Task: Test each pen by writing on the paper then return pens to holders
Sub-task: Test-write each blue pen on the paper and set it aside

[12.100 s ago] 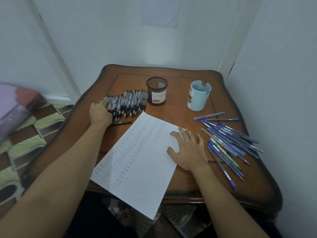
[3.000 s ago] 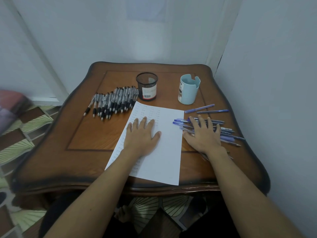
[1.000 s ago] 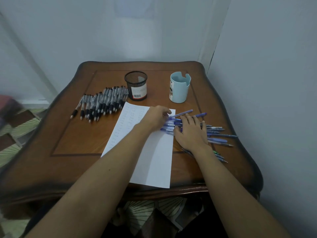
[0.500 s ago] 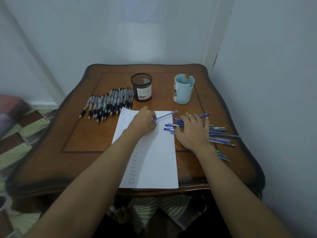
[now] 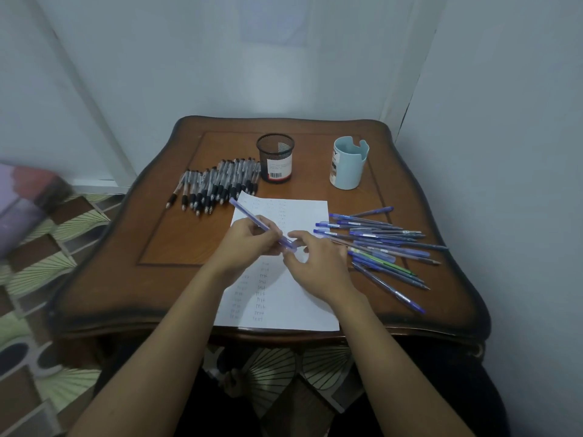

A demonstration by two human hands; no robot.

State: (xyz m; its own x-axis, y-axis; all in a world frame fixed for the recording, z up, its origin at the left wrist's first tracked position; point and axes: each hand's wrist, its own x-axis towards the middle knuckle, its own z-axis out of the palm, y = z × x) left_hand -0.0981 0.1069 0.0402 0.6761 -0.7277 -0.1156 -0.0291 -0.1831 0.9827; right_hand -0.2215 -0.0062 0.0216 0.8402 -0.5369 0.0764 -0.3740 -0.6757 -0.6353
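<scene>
A white sheet of paper [image 5: 284,307] with rows of small pen marks lies on the wooden table [image 5: 176,241]. Above its middle my left hand [image 5: 249,244] grips a blue pen [image 5: 249,216] by the barrel, its far end pointing up and left. My right hand [image 5: 318,260] pinches the near end of that same pen. Several blue pens [image 5: 381,244] lie in a loose pile right of the paper. Several black-and-silver pens [image 5: 217,184] lie in a row at the left. Behind the paper stand a black mesh holder [image 5: 275,159] and a light blue holder [image 5: 348,164].
The table sits in a corner, with a white wall [image 5: 504,152] close on the right and another behind. Patterned floor tiles [image 5: 34,272] show at the left. The paper's near edge reaches the table's front edge.
My left hand has lifted one blue pen off the pile and carried it over the paper. My right hand left the pile and now holds the pen's near end.
</scene>
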